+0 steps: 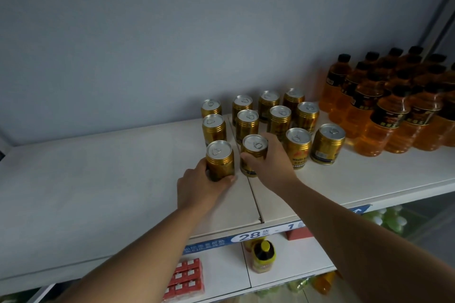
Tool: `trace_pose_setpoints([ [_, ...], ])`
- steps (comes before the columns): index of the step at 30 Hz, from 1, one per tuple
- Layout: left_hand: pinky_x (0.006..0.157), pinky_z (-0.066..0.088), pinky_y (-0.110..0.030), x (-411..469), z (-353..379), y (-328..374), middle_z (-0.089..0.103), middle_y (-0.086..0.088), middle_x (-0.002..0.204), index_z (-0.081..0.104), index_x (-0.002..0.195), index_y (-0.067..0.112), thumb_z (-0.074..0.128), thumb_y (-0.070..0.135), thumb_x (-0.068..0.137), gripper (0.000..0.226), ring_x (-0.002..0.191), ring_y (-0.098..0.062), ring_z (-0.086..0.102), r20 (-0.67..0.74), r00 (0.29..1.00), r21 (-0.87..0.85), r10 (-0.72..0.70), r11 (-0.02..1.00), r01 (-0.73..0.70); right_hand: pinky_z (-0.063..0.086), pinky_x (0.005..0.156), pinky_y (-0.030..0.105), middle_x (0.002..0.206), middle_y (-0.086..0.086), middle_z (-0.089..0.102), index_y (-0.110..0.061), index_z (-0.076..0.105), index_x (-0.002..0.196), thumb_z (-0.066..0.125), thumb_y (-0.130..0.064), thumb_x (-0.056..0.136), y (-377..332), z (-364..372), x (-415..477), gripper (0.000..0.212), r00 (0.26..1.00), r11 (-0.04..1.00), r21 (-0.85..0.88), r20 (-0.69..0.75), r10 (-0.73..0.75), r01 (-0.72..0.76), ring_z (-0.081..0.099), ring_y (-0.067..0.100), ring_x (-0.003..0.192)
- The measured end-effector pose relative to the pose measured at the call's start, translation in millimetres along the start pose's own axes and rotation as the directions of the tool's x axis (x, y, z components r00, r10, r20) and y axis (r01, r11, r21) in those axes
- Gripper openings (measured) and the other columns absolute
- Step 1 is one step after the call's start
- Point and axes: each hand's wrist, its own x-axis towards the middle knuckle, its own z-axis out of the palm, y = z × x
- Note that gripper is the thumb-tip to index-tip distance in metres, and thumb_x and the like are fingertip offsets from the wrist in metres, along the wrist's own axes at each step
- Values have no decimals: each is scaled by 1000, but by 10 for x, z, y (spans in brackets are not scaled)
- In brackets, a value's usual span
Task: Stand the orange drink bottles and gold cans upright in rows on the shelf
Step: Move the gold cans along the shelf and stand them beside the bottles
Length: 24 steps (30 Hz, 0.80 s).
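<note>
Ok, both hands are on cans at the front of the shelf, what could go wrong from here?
The shelf seam runs by the base of the right-hand can; set across it, the can might rock. The right hand lies close to the neighbouring can and could knock it on pulling away. The left-hand can, gripped by the left hand, stands near the other; they may bump.

Dim, cool, even light; the wall [172,32] darkens toward the upper corners. Lids of the cans [247,122] catch soft highlights, and the bottles [369,115] glow amber, the far ones murky. Shadows on the shelf [98,167] are faint. Wide-angle distortion bends its edge; the forearms [138,261] look soft.
</note>
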Motion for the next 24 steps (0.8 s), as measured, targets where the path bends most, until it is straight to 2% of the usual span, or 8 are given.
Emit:
trace_pose_setpoints([
  [4,85,57,-41,-2,-6,-5,73,13,106,54,121,42,50,99,58,85,92,-14,68,1,1000,14,-7,1000,7,53,97,38,118,-9,56,-33,42,129,77,-40,83,-19,-18,19,58,1000,999,-37,8,-7,7,56,12,113],
  [9,86,57,-42,-7,-18,3,73,12,109,54,123,40,51,98,59,87,95,-15,68,11,1000,13,-6,1000,6,54,98,41,119,-10,55,-33,41,131,77,-42,83,-24,-19,17,61,1000,999,-41,13,9,-9,55,12,115],
  [12,84,58,-41,-18,-35,16,73,13,106,54,120,40,51,97,59,84,91,-14,68,8,1000,21,-4,1000,4,54,97,41,119,-9,55,-33,42,131,76,-42,83,-36,-25,10,60,1000,998,-56,12,10,-10,55,13,115],
  [24,89,56,-43,-30,-56,22,73,9,112,54,125,36,51,96,60,88,98,-18,66,29,999,24,-20,1000,20,53,97,40,125,-7,54,-30,43,135,74,-36,87,-79,-44,-28,58,1000,998,-61,4,24,-24,54,14,117],
])
